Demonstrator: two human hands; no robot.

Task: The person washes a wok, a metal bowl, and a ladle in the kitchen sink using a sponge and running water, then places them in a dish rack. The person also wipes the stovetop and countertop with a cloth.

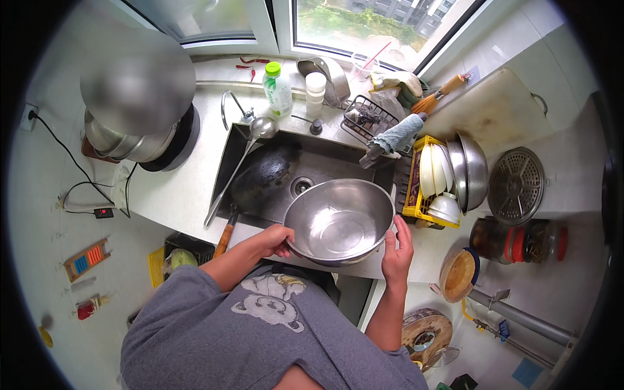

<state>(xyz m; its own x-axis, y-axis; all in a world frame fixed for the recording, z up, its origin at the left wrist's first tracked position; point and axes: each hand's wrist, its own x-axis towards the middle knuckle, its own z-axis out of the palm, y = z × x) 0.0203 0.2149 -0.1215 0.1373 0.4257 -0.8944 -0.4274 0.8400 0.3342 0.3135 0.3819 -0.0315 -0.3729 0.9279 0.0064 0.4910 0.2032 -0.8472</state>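
Observation:
A wide stainless-steel basin (341,229) is held between my two hands over the front edge of the sink (336,165). Nothing shows inside it. My left hand (276,240) pinches its left rim between thumb and fingers. Against its right side rests my right hand (397,248), fingers along the rim. Behind the basin, a dark wok (268,170) lies in the sink, its wooden handle (224,240) sticking out over the front edge. A long-handled metal ladle (236,170) leans across the sink's left side. The drain (302,186) shows just beyond the basin.
At the sink's right, a yellow rack (412,190) holds plates and bowls. A blue cloth (399,134) wraps a bar above the sink's back right. The faucet (231,105), a green-capped bottle (277,92) and stacked cups (315,92) stand behind. Metal pots (131,136) occupy the left counter.

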